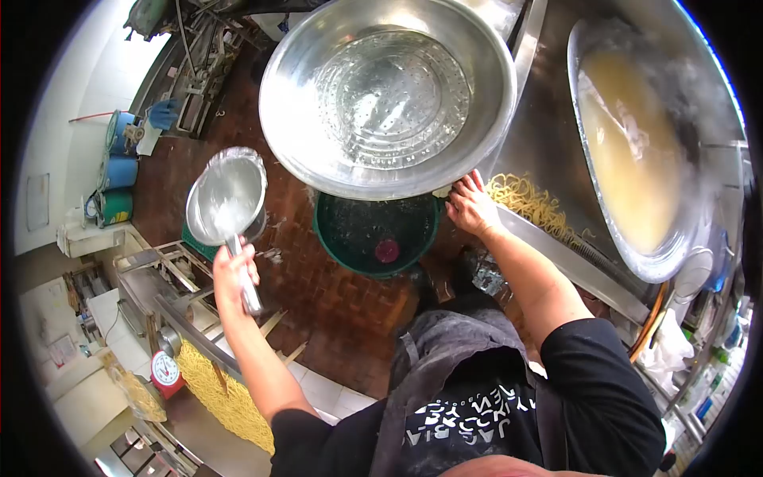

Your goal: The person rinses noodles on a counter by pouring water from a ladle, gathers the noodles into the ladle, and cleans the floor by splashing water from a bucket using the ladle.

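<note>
My left hand (235,278) is closed round the handle of a metal strainer (228,195), held out over the floor at the left. A large, wide metal basin (294,103) with clear water in it fills the top centre. My right hand (474,207) is at the basin's lower right rim, fingertips near or on the edge; whether it grips the rim is hard to make out. Yellow noodles (528,203) lie just right of that hand on the metal counter. Below the basin, a green tub (334,250) stands on the floor with a pink object (387,251) in it.
A big steaming pan (584,151) of cloudy liquid is set in the counter at the right. At the lower left, noodles (218,397) are spread on a table beside a red scale (165,370). Blue and green containers (119,171) stand at the left wall.
</note>
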`<state>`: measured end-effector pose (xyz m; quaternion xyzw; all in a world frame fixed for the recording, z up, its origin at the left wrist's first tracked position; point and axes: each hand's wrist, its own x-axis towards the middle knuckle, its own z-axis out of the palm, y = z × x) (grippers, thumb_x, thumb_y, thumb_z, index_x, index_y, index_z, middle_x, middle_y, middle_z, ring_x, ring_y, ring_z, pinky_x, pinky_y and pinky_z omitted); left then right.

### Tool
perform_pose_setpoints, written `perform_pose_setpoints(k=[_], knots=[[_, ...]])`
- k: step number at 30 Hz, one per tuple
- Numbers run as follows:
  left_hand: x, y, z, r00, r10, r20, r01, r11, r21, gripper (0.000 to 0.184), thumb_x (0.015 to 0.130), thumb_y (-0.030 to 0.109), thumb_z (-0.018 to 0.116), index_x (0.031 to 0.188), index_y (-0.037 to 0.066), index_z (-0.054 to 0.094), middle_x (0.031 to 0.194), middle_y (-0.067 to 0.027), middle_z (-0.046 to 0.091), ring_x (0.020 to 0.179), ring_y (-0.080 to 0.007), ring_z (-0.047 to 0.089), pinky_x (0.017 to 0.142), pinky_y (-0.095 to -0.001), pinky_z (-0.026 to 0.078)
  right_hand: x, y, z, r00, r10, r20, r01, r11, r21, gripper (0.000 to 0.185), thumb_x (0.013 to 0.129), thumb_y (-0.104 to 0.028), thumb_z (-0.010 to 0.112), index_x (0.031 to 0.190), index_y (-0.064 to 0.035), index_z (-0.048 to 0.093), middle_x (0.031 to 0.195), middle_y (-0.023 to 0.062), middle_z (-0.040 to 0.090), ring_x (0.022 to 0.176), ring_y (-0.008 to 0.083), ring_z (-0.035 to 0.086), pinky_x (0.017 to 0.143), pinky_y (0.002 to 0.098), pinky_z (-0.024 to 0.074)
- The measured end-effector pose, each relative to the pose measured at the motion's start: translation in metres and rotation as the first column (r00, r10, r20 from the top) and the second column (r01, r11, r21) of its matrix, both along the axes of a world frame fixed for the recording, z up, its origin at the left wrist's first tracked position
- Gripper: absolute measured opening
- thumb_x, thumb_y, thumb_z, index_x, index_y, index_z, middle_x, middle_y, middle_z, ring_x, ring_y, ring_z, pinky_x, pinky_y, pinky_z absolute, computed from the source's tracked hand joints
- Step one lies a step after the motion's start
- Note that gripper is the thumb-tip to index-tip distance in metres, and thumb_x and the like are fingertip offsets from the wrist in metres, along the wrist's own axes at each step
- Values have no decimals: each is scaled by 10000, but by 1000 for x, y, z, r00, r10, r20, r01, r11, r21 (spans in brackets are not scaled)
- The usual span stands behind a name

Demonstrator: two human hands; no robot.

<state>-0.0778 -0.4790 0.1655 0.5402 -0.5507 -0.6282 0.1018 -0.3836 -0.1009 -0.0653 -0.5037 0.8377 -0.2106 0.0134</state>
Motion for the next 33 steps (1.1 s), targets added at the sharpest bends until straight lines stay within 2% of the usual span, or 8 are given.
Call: perform_pose_setpoints(k=[7, 11, 14, 17, 21, 25, 26, 33], knots=[[-106, -114, -16, 970, -181, 164, 205, 969, -140, 175, 880, 129, 725, 914, 106, 555, 666, 19, 542, 490, -88, 521, 398, -263, 449, -6, 3, -5, 1000, 4, 21, -4, 1000, -20, 215, 778, -243, 723, 872, -50, 709, 1082, 112, 646, 1219, 323, 522, 1181, 549, 292], [-178, -150, -20, 948, -225, 226, 266, 949, -171, 148, 846, 104, 723, 819, 83, 579, 602, -8, 557, 466, -113, 536, 400, -278, 454, -6, 3, -4, 1000, -15, 12, 15, 999, -41, 236, 774, -262, 732, 878, -50, 718, 1029, 97, 650, 1242, 309, 514, 1186, 526, 301], [-235, -161, -15, 912, -275, 306, 349, 911, -220, 105, 853, 104, 704, 832, 47, 618, 587, -23, 562, 458, -129, 534, 426, -295, 458, -7, 2, -4, 1000, -17, 15, 17, 998, -60, 236, 767, -268, 739, 869, -56, 725, 1020, 89, 652, 1250, 301, 511, 1185, 531, 300], [-290, -160, -10, 894, -323, 310, 404, 881, -245, 78, 851, 85, 687, 845, 25, 637, 598, -31, 568, 464, -132, 524, 428, -301, 435, -8, 4, -4, 999, -17, 30, 18, 1000, -24, 236, 766, -273, 740, 861, -57, 727, 1015, 86, 652, 1259, 301, 504, 1184, 531, 300], [-367, -162, -17, 848, -413, 332, 512, 800, -313, 115, 862, 134, 704, 847, 35, 646, 608, -19, 577, 474, -122, 539, 454, -310, 471, -8, 5, -8, 999, -30, 18, 31, 999, -26, 242, 761, -286, 745, 848, -60, 729, 1051, 85, 665, 1277, 303, 494, 1188, 528, 291], [-438, -140, -22, 805, -502, 315, 592, 710, -382, 108, 861, 99, 708, 813, 34, 636, 651, -28, 587, 470, -116, 524, 435, -300, 444, -9, 6, -11, 998, -25, 50, 25, 1000, -13, 243, 762, -299, 740, 846, -71, 735, 1064, 84, 672, 1276, 301, 499, 1191, 529, 287], [-452, -128, -19, 809, -481, 336, 584, 716, -382, 62, 858, 30, 675, 824, 21, 624, 676, -32, 582, 481, -119, 505, 449, -293, 413, -8, 6, -10, 998, -19, 56, 19, 1000, -2, 241, 784, -297, 717, 870, -73, 715, 1057, 87, 652, 1261, 308, 502, 1200, 535, 260], [-529, -71, -26, 703, -599, 383, 711, 571, -411, 122, 858, 112, 704, 875, -9, 696, 674, -53, 637, 477, -121, 543, 452, -317, 460, -9, 6, -5, 996, -20, 88, 20, 1000, 3, 247, 790, -314, 715, 857, -77, 731, 1096, 92, 668, 1289, 300, 486, 1207, 524, 253]])
